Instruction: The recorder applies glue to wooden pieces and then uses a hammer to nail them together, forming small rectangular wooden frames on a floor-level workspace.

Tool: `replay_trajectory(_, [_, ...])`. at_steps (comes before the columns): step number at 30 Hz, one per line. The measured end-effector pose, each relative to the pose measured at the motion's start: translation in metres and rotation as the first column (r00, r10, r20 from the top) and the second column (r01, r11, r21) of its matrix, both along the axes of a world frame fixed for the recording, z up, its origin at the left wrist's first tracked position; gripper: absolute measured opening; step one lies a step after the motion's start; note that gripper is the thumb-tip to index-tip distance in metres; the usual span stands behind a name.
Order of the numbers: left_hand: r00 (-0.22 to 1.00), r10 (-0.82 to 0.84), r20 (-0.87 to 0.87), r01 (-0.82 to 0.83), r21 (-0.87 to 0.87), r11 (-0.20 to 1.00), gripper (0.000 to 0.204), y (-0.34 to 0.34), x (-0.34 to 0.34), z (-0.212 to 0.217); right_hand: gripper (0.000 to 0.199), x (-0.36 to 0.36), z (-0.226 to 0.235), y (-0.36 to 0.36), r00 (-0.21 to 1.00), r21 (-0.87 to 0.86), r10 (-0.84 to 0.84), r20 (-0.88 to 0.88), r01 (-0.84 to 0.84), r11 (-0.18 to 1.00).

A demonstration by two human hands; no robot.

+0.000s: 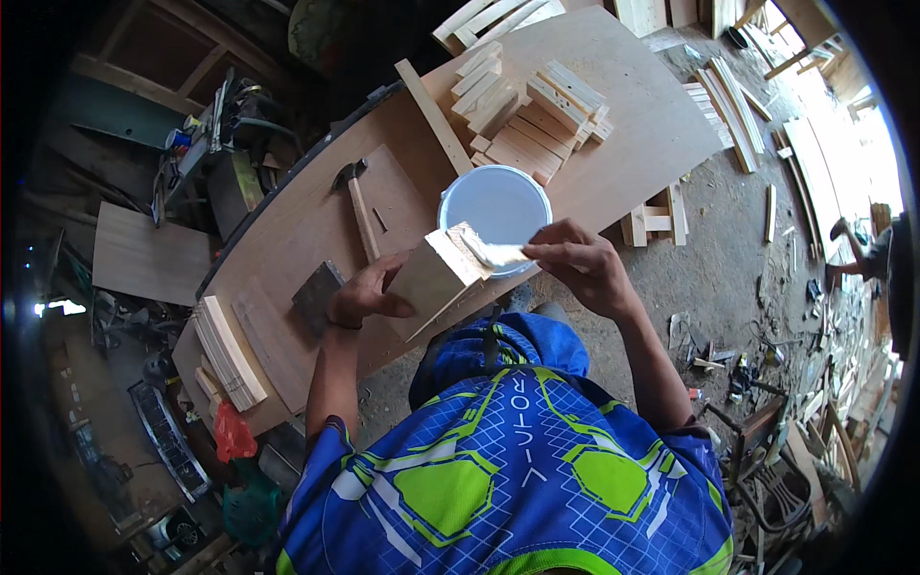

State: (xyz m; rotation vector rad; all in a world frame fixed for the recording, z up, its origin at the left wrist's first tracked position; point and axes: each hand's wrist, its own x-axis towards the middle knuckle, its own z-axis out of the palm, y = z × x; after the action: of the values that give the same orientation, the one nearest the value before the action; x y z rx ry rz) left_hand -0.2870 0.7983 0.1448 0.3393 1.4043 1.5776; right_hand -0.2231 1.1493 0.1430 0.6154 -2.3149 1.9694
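My left hand (364, 291) is closed round the side of a pale wooden block (429, 289), which is tilted above the table's near edge. In my right hand (586, 266), a flat white spreader (506, 254) is pinched between thumb and fingers. Its tip touches the upper end of the block, where a whitish smear shows; whether it is a brush or a scrap cannot be told. Just beyond the block stands a round white bucket (547, 196), pale inside. A claw hammer (360, 213) lies on the table left of it, with a thin dark rod (380, 219) alongside.
Wooden blocks (541, 144) are stacked on the wooden table (644, 101) behind the bucket. A long batten (429, 113) lies beside them, and thin slats (228, 353) rest at the left end. Planks and scraps litter the floor (714, 240); another person's arm (847, 269) shows far right.
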Motion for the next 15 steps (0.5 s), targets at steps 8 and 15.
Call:
replay_trajectory(8, [1.0, 0.009, 0.025, -0.008, -0.03, 1.0, 0.095, -0.012, 0.003, -0.023, 0.031, -0.021, 0.001, -0.012, 0.999, -0.042, 0.027, 0.044, -0.025, 0.999])
replay_trajectory(15, [0.996, 0.085, -0.002, -0.085, -0.01, 0.996, 0.094, -0.009, 0.005, -0.016, 0.033, -0.014, -0.004, -0.007, 0.995, -0.079, 0.084, 0.046, -0.08, 0.994])
